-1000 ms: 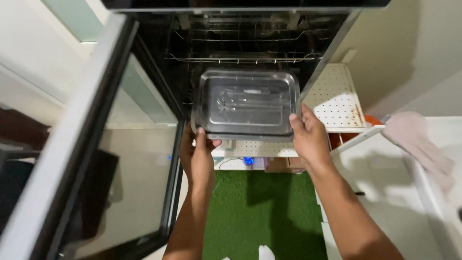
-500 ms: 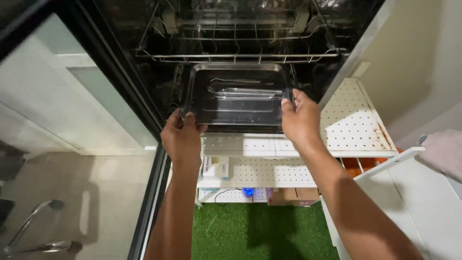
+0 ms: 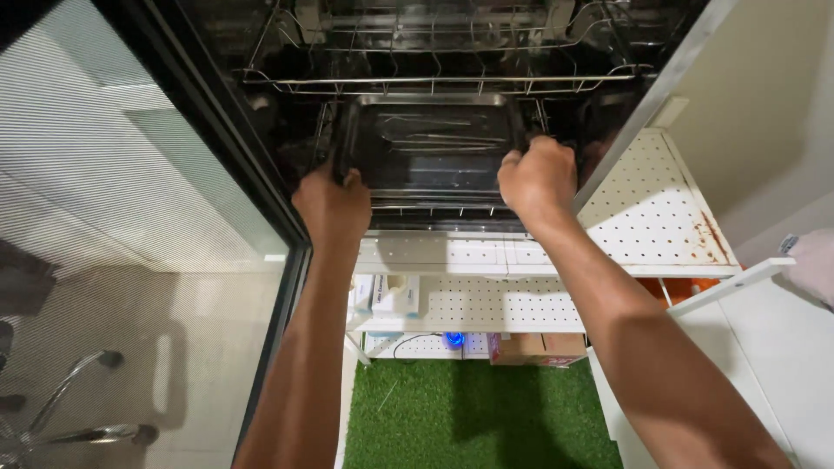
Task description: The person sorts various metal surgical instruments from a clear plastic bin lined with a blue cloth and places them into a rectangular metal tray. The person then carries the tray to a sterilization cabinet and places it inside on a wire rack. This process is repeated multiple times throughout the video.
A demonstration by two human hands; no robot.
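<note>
A shallow metal tray holding several slim metal instruments sits on a wire rack inside a dark cabinet. My left hand grips the tray's near left corner. My right hand grips its near right corner. The tray lies level, mostly inside the cabinet opening. Another wire rack runs just above it.
The cabinet's glass door stands open to the left. A white perforated shelf unit is below and to the right, with small boxes on a lower shelf. Green artificial turf covers the floor beneath.
Both hands have pushed the tray from outside the cabinet deeper onto the lower rack. The view has moved closer to the opening.
</note>
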